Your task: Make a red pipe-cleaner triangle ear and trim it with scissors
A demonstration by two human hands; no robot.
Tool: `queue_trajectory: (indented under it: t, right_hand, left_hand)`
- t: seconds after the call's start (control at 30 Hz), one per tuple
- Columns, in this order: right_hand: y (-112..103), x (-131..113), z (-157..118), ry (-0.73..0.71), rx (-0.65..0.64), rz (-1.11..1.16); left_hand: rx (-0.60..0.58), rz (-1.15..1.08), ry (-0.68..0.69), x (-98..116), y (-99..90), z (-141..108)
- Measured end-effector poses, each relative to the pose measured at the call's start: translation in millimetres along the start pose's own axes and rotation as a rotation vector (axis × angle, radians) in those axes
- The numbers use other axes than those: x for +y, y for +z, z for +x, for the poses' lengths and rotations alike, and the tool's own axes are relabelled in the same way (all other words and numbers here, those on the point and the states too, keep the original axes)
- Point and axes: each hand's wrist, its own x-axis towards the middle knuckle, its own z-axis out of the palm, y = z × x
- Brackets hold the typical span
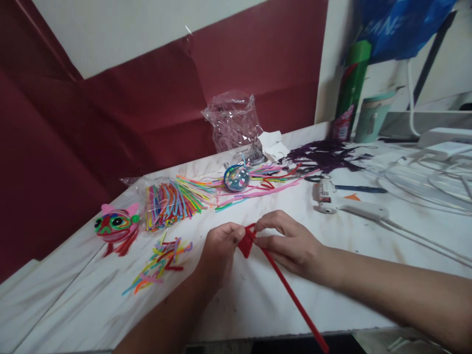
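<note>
My left hand [224, 238] pinches a small red piece of bent pipe cleaners [246, 244] between thumb and fingers. On its right side, my right hand [285, 238] grips a red pipe cleaner [291, 292] close to the folded part. The long tail of this pipe cleaner runs down toward the table's front edge. Both hands are close together above the white marbled table. A clear ball with coloured bits inside [237, 178] lies beyond them. Farther left sits a colourful animal-like figure [116, 225] with pink ears and green-rimmed eyes.
A plastic bag of many-coloured pipe cleaners [173, 204] lies left, with short cut pieces [158, 268] nearer me. On the right are a white glue gun [326, 196], its cord and white cables [424, 172]. Dark purple strands [324, 156] and a green cup [374, 115] stand behind.
</note>
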Motion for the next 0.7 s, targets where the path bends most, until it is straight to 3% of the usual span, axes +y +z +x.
queue_trajectory:
  t: [0.17,0.37,0.43,0.5,0.6,0.7]
  right_hand:
    - [3,0,2,-0.007,-0.022,0.016]
    - [3,-1,0,0.006,0.01,0.01]
    - [1,-3,1,0.126,0.049,0.068]
    - [0,-6,3,0.339,0.059,0.176]
    - [2,-10,9,0.718,-0.067,0.411]
    - [9,-12,11,0.932,-0.16,0.678]
  left_hand:
    - [0.047,0.089,-0.01,2,-0.8,1]
    - [0.1,0.018,-0.019,1,0.6,3]
    - [0.125,0.014,0.013,2,0.5,4]
    - [0.13,0.037,0.068,1,-0.5,4]
    - [0.089,0.111,0.164,-2,-2.3,3]
    - [0.041,0.191,0.236,-7,-3.1,2]
